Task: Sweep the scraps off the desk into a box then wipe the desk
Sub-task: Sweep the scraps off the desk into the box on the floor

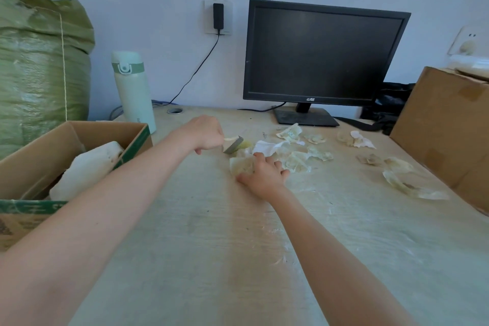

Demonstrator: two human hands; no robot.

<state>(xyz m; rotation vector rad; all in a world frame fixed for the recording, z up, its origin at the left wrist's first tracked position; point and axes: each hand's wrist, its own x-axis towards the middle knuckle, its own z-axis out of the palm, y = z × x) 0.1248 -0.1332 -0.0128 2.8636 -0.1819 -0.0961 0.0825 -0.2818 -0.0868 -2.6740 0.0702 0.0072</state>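
Observation:
Pale crumpled scraps [296, 156] lie across the middle and right of the wooden desk [211, 233]. My left hand [205, 133] is closed around the handle of a small brush [234, 144], whose bristles touch the scrap pile. My right hand [264, 173] rests on the desk, fingers curled over a yellowish scrap wad [241, 165] just below the brush. An open cardboard box [79, 135] with a green-printed rim stands at the desk's left edge and holds a white bundle [87, 169].
A black monitor [322, 53] stands at the back. A mint flask [133, 90] is back left beside a big green sack [39, 61]. A large closed carton [447, 127] blocks the right side. More scraps [407, 180] lie next to it.

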